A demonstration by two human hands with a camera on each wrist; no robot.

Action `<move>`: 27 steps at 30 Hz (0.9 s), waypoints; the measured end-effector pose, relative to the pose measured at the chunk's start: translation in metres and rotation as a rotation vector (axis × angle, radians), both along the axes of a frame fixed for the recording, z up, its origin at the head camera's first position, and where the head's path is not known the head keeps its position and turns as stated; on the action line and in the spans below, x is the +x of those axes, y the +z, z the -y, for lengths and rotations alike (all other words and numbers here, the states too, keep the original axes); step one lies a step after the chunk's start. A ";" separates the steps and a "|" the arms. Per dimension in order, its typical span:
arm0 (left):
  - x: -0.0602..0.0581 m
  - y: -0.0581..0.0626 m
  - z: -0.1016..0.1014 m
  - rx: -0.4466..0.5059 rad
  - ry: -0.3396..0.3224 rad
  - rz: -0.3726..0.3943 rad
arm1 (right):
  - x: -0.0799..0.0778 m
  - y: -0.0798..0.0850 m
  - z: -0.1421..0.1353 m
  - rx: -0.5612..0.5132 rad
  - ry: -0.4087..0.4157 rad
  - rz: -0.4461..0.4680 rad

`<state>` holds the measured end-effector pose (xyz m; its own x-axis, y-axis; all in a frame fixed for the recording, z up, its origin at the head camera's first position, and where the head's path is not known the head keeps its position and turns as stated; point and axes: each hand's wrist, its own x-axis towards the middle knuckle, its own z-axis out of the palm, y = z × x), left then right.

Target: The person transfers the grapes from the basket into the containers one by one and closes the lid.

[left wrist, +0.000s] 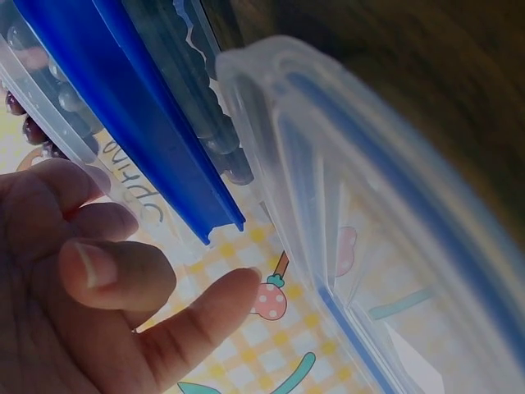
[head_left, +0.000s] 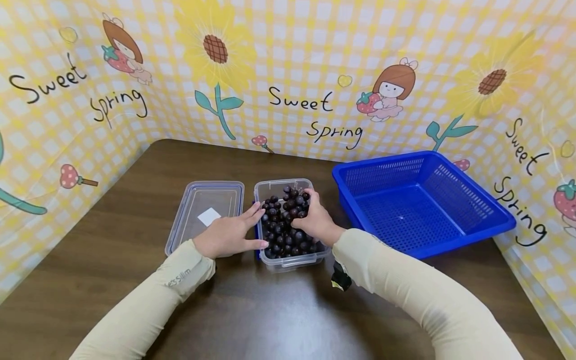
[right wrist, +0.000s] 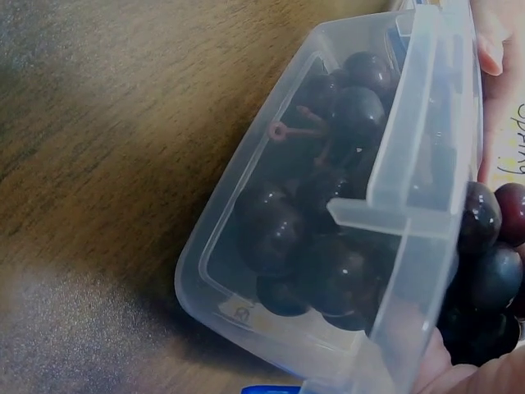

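Note:
A clear plastic container (head_left: 294, 262) stands mid-table, filled with dark purple grapes (head_left: 281, 232). My right hand (head_left: 317, 220) grips a bunch of grapes at the container's right side, thumb over the fruit. In the right wrist view grapes (right wrist: 488, 275) bulge above the container wall (right wrist: 221, 238), and more show through it. My left hand (head_left: 231, 232) rests at the container's left rim with fingers and thumb spread. The left wrist view shows that hand (left wrist: 98, 271) with loosely bent fingers, near a blue locking flap (left wrist: 156, 131).
Left of the container lies a clear lid (head_left: 180, 235) with a blue seal and a white label (head_left: 209, 216). A blue plastic basket (head_left: 416, 200) sits at the right. Patterned yellow cloth (head_left: 288, 65) hangs behind and beside the brown wooden table (head_left: 252, 310).

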<state>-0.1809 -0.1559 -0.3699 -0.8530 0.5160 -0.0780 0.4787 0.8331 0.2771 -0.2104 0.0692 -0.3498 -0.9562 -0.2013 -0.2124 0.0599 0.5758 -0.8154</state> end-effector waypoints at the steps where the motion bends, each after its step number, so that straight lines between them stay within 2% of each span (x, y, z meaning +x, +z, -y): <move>1: -0.001 0.001 0.000 -0.001 -0.001 -0.005 | -0.001 0.001 0.000 0.009 -0.003 -0.004; 11: -0.001 0.000 0.001 -0.005 -0.001 0.008 | -0.002 -0.001 -0.001 0.087 0.033 0.001; 20: 0.000 -0.001 0.000 -0.002 0.000 0.008 | -0.001 0.002 0.000 0.233 0.123 -0.034; 27: 0.000 0.000 0.000 -0.003 0.008 0.005 | -0.007 0.005 0.000 0.321 0.188 0.000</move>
